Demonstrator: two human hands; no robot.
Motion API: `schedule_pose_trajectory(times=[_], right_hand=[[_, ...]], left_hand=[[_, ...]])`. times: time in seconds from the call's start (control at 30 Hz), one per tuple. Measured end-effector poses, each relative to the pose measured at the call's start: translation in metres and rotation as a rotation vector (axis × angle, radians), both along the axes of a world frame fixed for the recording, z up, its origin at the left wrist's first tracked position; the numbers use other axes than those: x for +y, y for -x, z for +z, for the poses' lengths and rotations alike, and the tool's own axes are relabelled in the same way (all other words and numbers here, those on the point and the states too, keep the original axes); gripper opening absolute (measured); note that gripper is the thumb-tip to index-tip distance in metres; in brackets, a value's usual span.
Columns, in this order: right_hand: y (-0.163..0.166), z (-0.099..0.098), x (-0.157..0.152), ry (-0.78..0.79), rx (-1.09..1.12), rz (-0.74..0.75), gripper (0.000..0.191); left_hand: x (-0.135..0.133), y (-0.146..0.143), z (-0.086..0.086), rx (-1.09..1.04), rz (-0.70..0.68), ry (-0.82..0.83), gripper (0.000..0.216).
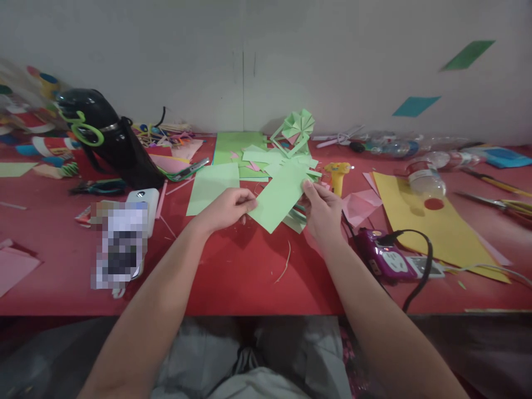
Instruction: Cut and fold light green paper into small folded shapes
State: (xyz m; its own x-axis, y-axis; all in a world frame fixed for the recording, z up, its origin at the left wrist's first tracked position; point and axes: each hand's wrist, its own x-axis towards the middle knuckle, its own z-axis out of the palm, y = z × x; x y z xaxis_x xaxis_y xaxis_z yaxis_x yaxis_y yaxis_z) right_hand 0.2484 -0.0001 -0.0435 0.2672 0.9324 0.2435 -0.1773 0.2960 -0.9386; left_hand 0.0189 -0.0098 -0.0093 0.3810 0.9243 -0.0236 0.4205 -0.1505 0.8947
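Both hands hold one light green paper sheet (279, 197) just above the red table (233, 271). My left hand (226, 209) pinches its left edge, fingers closed. My right hand (323, 210) grips the right edge, fingers curled on it. Behind the sheet lie more green paper pieces (213, 185) and a folded green paper fan shape (296, 128).
A yellow glue gun (337, 174) and pink paper (359, 205) lie to the right, beside a yellow sheet (432, 221), a plastic bottle (424, 177) and a purple power strip (384, 257) with a black cable. Left: a black bag (110, 141), a white box (145, 202), paper scraps.
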Motion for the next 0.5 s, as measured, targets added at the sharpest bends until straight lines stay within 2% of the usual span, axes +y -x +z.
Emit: schedule_pose_trajectory(times=[0.27,0.37,0.5], right_hand=[[0.0002,0.0007,0.0001,0.004,-0.002,0.008,0.034],[0.0016,0.0006,-0.0008,0.031,-0.004,0.060,0.030],[0.0070,0.0015,-0.0051,0.093,-0.043,0.167,0.028]], left_hand=[[0.0003,0.0038,0.0006,0.060,0.026,0.043,0.021],[0.0001,0.0029,-0.0006,-0.014,0.011,-0.016,0.024],[0.0009,-0.0023,-0.0022,-0.093,0.074,-0.105,0.027]])
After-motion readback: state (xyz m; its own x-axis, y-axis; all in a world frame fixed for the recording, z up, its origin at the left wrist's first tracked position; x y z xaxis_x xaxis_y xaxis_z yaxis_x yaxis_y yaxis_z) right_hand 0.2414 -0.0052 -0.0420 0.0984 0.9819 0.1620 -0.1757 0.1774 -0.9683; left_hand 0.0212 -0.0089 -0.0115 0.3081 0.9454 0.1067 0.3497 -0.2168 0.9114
